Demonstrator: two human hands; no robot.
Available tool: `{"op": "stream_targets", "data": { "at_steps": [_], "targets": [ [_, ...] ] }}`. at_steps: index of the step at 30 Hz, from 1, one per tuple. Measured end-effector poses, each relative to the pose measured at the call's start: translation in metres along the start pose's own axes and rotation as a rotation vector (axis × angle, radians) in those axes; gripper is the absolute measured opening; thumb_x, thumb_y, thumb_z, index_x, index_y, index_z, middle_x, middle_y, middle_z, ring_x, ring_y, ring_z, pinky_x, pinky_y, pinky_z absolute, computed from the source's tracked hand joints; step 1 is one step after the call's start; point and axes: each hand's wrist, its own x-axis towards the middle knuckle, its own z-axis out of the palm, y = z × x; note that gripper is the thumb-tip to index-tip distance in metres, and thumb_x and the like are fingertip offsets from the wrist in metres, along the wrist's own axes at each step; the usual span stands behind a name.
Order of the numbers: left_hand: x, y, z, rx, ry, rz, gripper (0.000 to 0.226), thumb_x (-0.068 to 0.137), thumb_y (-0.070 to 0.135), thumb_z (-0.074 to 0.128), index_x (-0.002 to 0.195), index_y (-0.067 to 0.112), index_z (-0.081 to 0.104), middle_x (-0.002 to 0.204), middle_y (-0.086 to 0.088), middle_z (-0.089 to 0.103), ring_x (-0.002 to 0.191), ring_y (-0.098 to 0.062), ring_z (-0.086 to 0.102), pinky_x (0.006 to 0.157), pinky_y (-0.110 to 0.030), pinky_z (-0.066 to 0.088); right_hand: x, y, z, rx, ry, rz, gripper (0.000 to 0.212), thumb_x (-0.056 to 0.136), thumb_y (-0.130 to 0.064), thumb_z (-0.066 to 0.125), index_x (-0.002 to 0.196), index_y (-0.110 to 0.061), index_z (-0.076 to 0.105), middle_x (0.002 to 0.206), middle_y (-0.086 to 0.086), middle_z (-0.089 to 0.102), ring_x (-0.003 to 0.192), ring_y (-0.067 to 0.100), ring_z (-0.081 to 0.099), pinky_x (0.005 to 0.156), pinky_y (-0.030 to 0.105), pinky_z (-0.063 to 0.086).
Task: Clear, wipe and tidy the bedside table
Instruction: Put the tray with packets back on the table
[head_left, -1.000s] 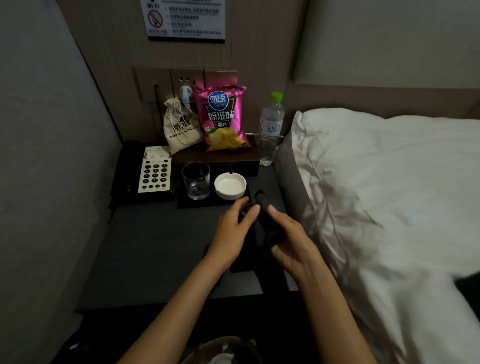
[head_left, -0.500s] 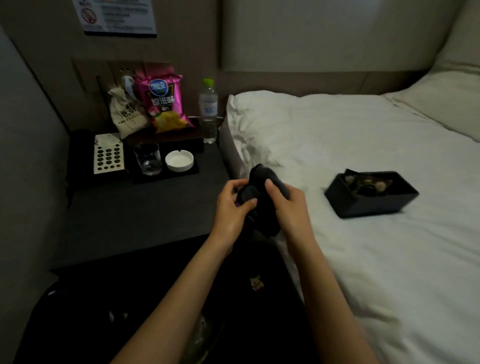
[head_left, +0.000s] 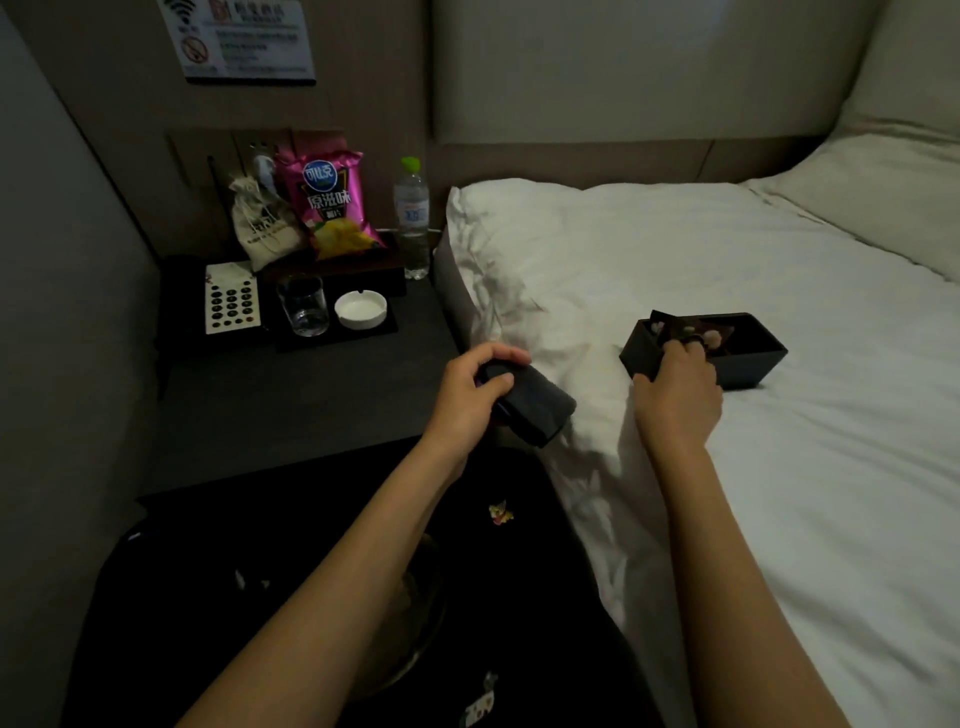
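The dark bedside table (head_left: 291, 405) stands left of the bed. At its back are a pink crisp bag (head_left: 328, 200), a cloth pouch (head_left: 262, 223), a water bottle (head_left: 412, 218), a drinking glass (head_left: 304, 306), a white ashtray (head_left: 361, 310) and a telephone keypad (head_left: 231, 299). My left hand (head_left: 467, 392) grips a folded dark cloth (head_left: 535, 408) over the table's right edge. My right hand (head_left: 678, 387) grips the near rim of a black box (head_left: 748, 358) of small items lying on the bed.
The white duvet (head_left: 727, 467) fills the right side, with a pillow (head_left: 893, 197) at the far right. A dark bin with a few scraps (head_left: 501, 512) sits below, between my arms. A grey wall (head_left: 62, 312) closes the left side.
My right hand left the cloth and reached right to the black box on the bed. My left hand now holds the cloth alone.
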Motion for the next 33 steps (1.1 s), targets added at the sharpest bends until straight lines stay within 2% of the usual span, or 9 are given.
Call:
{"op": "stream_targets", "data": {
  "at_steps": [6,8,11,13,19,23,28,31,33],
  "targets": [
    [-0.009,-0.002,-0.019,0.09,-0.03,-0.037,0.041,0.093,-0.006,0.053,0.132,0.006,0.058,0.126,-0.012,0.058,0.118,-0.027,0.057,0.101,-0.041,0.049,-0.016,-0.029,-0.014,0.205,0.106,-0.176,0.022,0.088,-0.019,0.067,0.103,-0.003,0.062,0.112,0.015,0.059,0.1,0.038,0.057,0.069,0.037,0.039],
    [-0.012,-0.004,-0.025,0.173,-0.056,-0.018,0.056,0.088,0.003,0.067,0.141,0.011,0.049,0.134,-0.01,0.047,0.128,-0.022,0.047,0.107,-0.026,0.041,-0.033,-0.052,-0.019,0.243,0.097,-0.288,0.02,0.086,-0.018,0.068,0.1,-0.004,0.064,0.11,0.014,0.06,0.1,0.037,0.058,0.069,0.038,0.042],
    [-0.016,-0.008,-0.041,0.385,-0.05,0.015,0.089,0.078,0.023,0.08,0.152,0.021,0.03,0.153,-0.008,0.027,0.139,-0.008,0.026,0.1,-0.005,0.02,-0.065,-0.091,-0.023,0.277,0.008,-0.411,0.019,0.086,-0.019,0.067,0.102,-0.009,0.064,0.112,0.01,0.06,0.103,0.034,0.058,0.071,0.038,0.045],
    [-0.021,-0.013,-0.054,0.425,0.015,0.056,0.098,0.074,0.022,0.083,0.153,0.02,0.024,0.155,-0.011,0.019,0.126,0.007,0.025,0.089,0.007,0.017,-0.089,-0.113,-0.022,0.302,-0.048,-0.491,0.019,0.086,-0.019,0.066,0.103,-0.011,0.064,0.11,0.008,0.059,0.102,0.031,0.058,0.073,0.037,0.045],
    [-0.043,-0.029,-0.105,0.491,0.292,0.047,0.071,0.075,0.025,0.067,0.139,0.018,0.037,0.125,0.005,0.034,0.114,-0.013,0.048,0.082,-0.017,0.038,-0.151,-0.16,-0.014,0.4,-0.138,-0.658,0.014,0.086,-0.019,0.065,0.099,-0.013,0.062,0.102,0.002,0.057,0.098,0.024,0.057,0.071,0.038,0.047],
    [-0.067,-0.046,-0.133,0.483,0.426,0.026,0.057,0.078,0.02,0.068,0.128,0.015,0.042,0.124,0.005,0.039,0.104,-0.011,0.051,0.069,-0.004,0.04,-0.178,-0.178,-0.004,0.431,-0.183,-0.744,0.018,0.087,-0.019,0.065,0.105,-0.015,0.063,0.103,-0.001,0.056,0.099,0.021,0.055,0.071,0.036,0.05],
    [-0.097,-0.054,-0.157,0.357,0.536,0.044,0.052,0.068,0.022,0.073,0.115,0.014,0.05,0.116,-0.004,0.051,0.1,-0.018,0.058,0.07,-0.008,0.043,-0.199,-0.187,0.003,0.505,-0.288,-0.848,0.029,0.089,-0.027,0.066,0.116,-0.018,0.064,0.108,-0.003,0.056,0.1,0.019,0.055,0.076,0.034,0.05],
    [-0.115,-0.053,-0.174,0.258,0.493,0.066,0.064,0.061,0.024,0.087,0.114,0.026,0.051,0.116,-0.003,0.058,0.105,-0.013,0.06,0.08,-0.014,0.048,-0.19,-0.182,-0.003,0.854,-0.368,-0.781,0.022,0.089,-0.031,0.066,0.107,-0.019,0.07,0.101,-0.006,0.059,0.083,0.01,0.059,0.07,0.027,0.049],
    [-0.128,-0.052,-0.184,0.191,0.446,0.034,0.069,0.06,0.028,0.089,0.115,0.043,0.051,0.122,0.006,0.059,0.113,-0.005,0.058,0.091,-0.019,0.048,-0.167,-0.174,-0.005,1.082,-0.276,-0.611,0.017,0.092,-0.03,0.063,0.1,-0.018,0.071,0.095,-0.004,0.065,0.081,0.007,0.061,0.067,0.022,0.048]
  ]
}}
